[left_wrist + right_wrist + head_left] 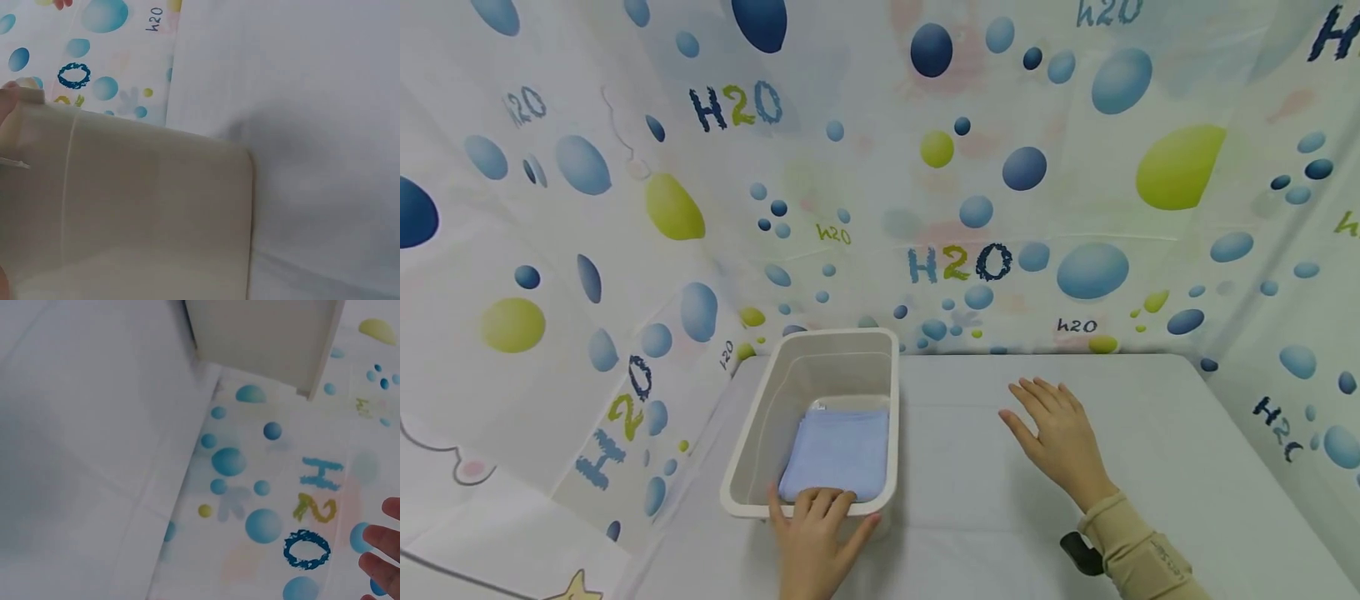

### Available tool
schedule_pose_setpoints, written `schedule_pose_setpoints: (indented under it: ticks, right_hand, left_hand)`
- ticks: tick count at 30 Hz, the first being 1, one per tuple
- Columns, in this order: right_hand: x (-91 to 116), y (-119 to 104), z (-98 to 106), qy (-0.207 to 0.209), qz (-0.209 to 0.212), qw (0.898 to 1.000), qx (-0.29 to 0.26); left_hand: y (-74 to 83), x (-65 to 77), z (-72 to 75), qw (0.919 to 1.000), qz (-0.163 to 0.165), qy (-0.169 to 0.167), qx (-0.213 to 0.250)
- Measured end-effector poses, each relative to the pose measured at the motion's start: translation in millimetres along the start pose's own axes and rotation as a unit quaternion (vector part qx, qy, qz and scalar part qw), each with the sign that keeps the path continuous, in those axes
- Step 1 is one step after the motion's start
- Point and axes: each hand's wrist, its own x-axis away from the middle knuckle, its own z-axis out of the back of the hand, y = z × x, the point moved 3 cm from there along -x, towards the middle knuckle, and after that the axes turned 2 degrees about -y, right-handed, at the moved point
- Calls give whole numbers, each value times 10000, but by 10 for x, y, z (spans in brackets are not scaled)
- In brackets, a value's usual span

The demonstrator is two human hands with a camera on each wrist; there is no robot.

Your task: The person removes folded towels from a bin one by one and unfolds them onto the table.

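One blue cloth (835,454) lies folded on the bottom of the bin (771,433), toward its near end, and the bin stands on the white surface (970,467), left of the middle. The left hand (816,537) holds the near rim: its fingers bend over the edge, with the thumb set apart to the right. I cannot tell whether those fingertips touch the cloth. The right hand (1056,437) hangs over the surface, well apart from the bin, with nothing in it; its fingers are nearly straight and close together, the thumb spread away from them. The step in hand seems to be handling the bin, with the cloth inside, rather than working the cloth itself. Were the bin to be shifted, the next move would call for the right hand to come across to the right rim, so that both hands share the weight; were it the cloth, those straight fingers would need to reach over the right wall and pinch an edge while the left hand steadies the rim.
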Motion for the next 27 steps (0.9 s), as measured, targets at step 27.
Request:
schedule_pose_setpoints:
  ticks: [27]
  right_hand:
    - [-100, -108, 86, 277, 224, 9993, -54]
  left_hand:
    - [390, 55, -168, 9948, -395, 739, 572]
